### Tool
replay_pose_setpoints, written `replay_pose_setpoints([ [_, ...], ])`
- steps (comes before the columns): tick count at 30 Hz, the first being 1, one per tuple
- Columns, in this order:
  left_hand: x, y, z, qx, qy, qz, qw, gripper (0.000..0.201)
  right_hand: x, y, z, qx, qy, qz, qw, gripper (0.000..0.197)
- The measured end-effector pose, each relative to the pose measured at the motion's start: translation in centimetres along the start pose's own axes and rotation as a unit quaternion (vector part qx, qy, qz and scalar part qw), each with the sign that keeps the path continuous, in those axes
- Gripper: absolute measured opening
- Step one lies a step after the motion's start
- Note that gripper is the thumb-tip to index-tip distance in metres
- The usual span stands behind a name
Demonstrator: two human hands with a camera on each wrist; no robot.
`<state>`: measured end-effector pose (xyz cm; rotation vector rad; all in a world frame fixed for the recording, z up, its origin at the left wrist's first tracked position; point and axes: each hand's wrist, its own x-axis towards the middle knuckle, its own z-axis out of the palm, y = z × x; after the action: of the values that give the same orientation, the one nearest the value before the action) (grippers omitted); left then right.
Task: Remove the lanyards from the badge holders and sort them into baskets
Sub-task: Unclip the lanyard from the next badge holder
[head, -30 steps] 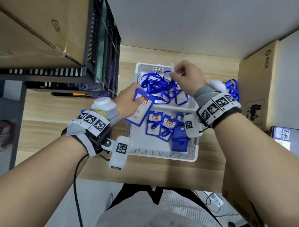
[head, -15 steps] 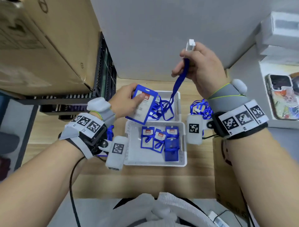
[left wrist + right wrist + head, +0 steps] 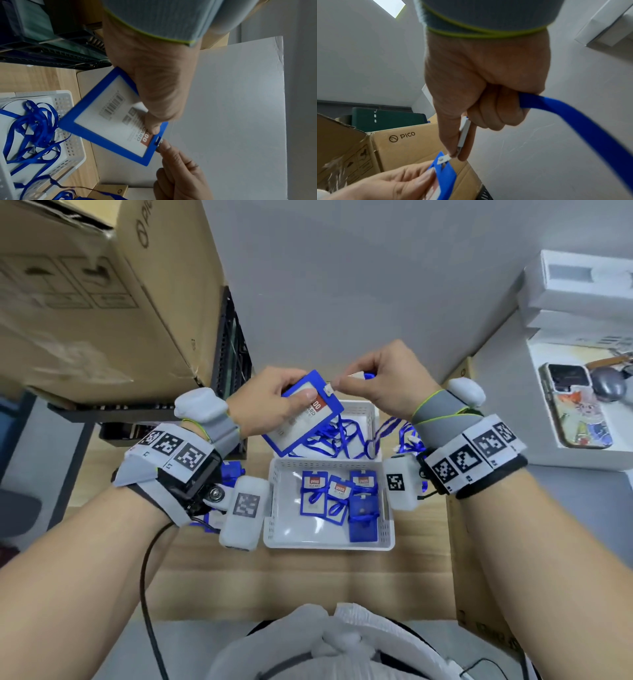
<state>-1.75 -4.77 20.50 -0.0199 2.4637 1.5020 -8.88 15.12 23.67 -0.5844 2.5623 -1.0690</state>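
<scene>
Lanyard [image 3: 576, 116] and badge holder [image 3: 303, 414] meet in the air above the two white baskets, still joined at the white clip [image 3: 443, 158]. My left hand [image 3: 270, 402] grips the blue holder at its upper end, thumb pressed flat on the card face and the fingers curled behind it. My right hand [image 3: 383, 378] pinches the white clip between thumb and forefinger right at the slot in the holder's top edge, and its other fingers are folded over the blue strap, which trails out of my fist.

Below, the far basket [image 3: 371, 412] holds a loose tangle of blue lanyards [image 3: 337, 436]. Touching it on the near side, the near basket [image 3: 329, 542] holds several blue badge holders [image 3: 337, 496] lying flat toward its right half, some with short blue loops across them. More blue lanyards [image 3: 406, 433] lie in a heap on the wooden desk [image 3: 308, 577] just right of the far basket, partly hidden by my wrist. Another bit of blue shows behind my left wristband; I cannot tell what it is.
</scene>
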Motion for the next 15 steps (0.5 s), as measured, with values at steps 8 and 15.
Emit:
replay_pose_setpoints([
  [8,-1.0,0.7,-0.8,-0.049,-0.041,0.007,0.998,0.010,0.0,0.3,0.1,0.063,-0.041,0.005,0.997,0.015],
  [15,-1.1,1.1,-1.2,-0.080,-0.092,0.019,0.992,0.010,-0.2,0.4,-0.1,0.144,-0.101,0.017,0.984,0.019],
])
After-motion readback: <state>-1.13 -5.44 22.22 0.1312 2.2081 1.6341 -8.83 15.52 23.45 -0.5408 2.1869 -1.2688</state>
